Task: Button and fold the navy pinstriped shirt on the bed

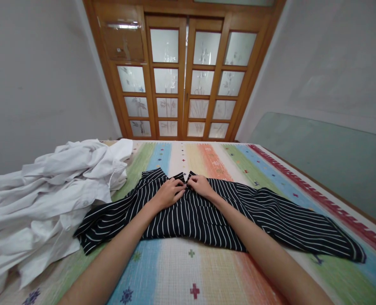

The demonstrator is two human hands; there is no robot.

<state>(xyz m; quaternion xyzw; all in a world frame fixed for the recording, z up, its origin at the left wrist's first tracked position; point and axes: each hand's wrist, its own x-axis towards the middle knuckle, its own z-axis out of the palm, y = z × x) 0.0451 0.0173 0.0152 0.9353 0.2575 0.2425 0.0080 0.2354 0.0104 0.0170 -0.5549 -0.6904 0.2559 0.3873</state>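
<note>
A black shirt with white stripes (188, 220) lies spread across the bed, one sleeve stretched out to the right and the other bent to the lower left. My left hand (170, 192) rests on its collar area, fingers bent and pinching the cloth near the collar opening. Right beside it, my right hand (200, 185) grips the other edge of the collar opening, thumb and fingers pressed together. Both sets of fingertips nearly meet at the front closure. Any button between them is too small to make out.
A heap of white shirts (64, 182) lies at the left, touching the striped sleeve. Underneath is a colourful striped bedspread (175, 271). A pale green headboard-like panel (318, 152) stands along the right side. Wooden doors with glass panes (184, 76) are beyond the far edge.
</note>
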